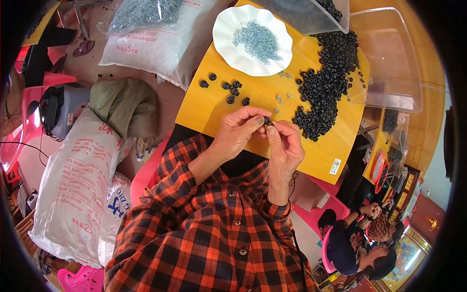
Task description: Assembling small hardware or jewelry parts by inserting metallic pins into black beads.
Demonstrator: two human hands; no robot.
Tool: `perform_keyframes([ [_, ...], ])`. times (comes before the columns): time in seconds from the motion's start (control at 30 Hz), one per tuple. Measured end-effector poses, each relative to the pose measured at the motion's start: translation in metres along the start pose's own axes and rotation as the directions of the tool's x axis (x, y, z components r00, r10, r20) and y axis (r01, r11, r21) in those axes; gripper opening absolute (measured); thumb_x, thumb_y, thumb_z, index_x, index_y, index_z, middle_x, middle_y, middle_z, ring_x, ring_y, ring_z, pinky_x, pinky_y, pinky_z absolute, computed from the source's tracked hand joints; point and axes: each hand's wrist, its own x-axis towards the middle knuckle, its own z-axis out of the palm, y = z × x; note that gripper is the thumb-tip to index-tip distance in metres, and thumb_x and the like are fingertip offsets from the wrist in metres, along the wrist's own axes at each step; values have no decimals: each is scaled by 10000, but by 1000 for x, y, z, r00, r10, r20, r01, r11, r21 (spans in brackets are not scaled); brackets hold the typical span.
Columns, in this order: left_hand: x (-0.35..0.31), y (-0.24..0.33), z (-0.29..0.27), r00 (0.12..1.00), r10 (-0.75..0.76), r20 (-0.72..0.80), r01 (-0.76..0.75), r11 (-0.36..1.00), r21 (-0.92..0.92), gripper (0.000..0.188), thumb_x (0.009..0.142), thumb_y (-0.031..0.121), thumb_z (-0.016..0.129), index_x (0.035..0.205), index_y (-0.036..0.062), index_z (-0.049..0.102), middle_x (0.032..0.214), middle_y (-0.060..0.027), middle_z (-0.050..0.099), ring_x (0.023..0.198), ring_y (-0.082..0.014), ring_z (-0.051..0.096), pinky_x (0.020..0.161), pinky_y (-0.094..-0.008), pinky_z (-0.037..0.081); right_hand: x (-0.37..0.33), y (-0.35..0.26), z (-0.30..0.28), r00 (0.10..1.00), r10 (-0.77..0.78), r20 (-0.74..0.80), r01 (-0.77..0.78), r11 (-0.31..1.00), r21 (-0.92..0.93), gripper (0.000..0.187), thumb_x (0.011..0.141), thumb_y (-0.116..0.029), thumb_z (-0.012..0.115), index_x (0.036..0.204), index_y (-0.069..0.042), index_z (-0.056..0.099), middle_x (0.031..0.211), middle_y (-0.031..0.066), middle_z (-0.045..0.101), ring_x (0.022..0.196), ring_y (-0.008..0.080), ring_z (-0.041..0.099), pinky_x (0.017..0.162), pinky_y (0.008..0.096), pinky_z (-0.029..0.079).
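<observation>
Over the near edge of the yellow table, my left hand (236, 134) and my right hand (283, 146) meet with thumbs and fingertips closed on one small black plastic part (267, 121). The fingers partly cover it. Just beyond my left hand lie several separate black parts (235, 91), round with a hole or knob. A large heap of black ring-shaped parts (318, 100) spreads to the right of my hands. Between them and the heap are a few tiny clear pieces (279, 100). Farther back, a white wavy-rimmed plate (224, 34) holds a mound of small clear bluish pieces (258, 41).
A clear plastic bin (301, 17) with black parts stands at the table's far edge. Another transparent tray (396, 63) is at the right. White printed sacks (78, 180) stand on the floor at left. A seated person (357, 243) is at lower right, near pink chairs.
</observation>
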Motion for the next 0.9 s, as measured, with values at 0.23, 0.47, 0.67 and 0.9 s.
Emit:
perform_keyframes([
  [0.23, 0, 0, 1, 1000, 10, -19, -10, 1000, 15, 202, 955, 1, 543, 1136, -26, 630, 936, -37, 622, 817, -101, 575, 748, -251, 499, 1, 2, -1, 1000, 5, 8, -5, 1000, 14, 84, 896, 48, 607, 979, 57, 615, 999, 80, 556, 837, 131, 595, 770, 249, 519],
  [0.47, 0, 0, 1, 999, 37, 3, -37, 999, 30, 201, 952, -8, 542, 1130, -22, 635, 935, -36, 623, 818, -98, 570, 754, -251, 496, 1, 4, -1, 1000, -4, 4, 4, 1000, 20, 86, 894, 54, 609, 979, 55, 617, 1009, 84, 557, 829, 136, 606, 775, 248, 519],
  [0.67, -1, -1, 1, 998, 56, -2, -55, 996, 65, 202, 954, -9, 539, 1130, -18, 637, 921, -29, 623, 821, -94, 570, 756, -248, 493, 1, 4, 0, 1000, -27, 7, 27, 1000, 1, 89, 892, 53, 615, 981, 56, 617, 1007, 84, 560, 823, 132, 609, 772, 246, 519],
  [0.9, -1, 0, 1, 999, 36, -15, -33, 990, 137, 192, 959, 5, 541, 1122, -17, 641, 906, -21, 625, 817, -83, 569, 759, -239, 489, 2, 4, -3, 999, -23, 30, 24, 999, -37, 76, 891, 55, 616, 967, 53, 617, 994, 81, 564, 816, 136, 620, 765, 252, 524],
])
